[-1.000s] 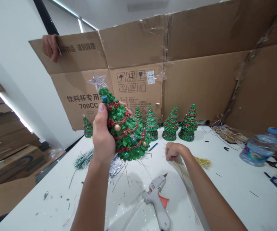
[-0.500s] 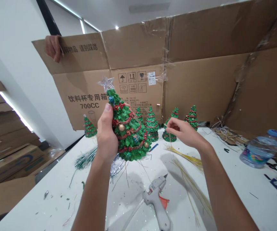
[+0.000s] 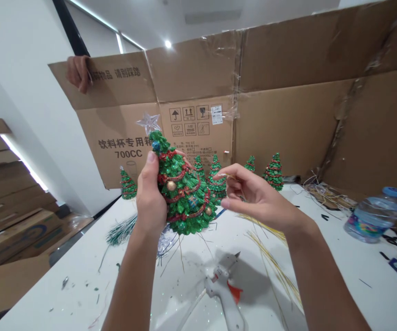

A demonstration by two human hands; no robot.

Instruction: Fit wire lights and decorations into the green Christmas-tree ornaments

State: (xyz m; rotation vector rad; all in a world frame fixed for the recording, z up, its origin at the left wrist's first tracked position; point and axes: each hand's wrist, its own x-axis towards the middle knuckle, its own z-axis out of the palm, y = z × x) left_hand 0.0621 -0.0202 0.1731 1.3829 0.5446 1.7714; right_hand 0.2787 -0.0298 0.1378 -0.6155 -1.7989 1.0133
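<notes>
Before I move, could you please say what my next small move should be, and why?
Perhaps close the thumb of your right hand toward the thin yellow strand: it seems to lie along the forefinger with the thumb apart, while your left hand holds the glittery green, red-garlanded tree ornament.

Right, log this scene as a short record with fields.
Left hand: grips a decorated tree topped by a clear star
Right hand: in the air right of the tree, thin strand at its fingers
Table: glue gun, yellow strands, bottle
Behind: more trees before cardboard
Other person: one hand over the cardboard's top edge
</notes>
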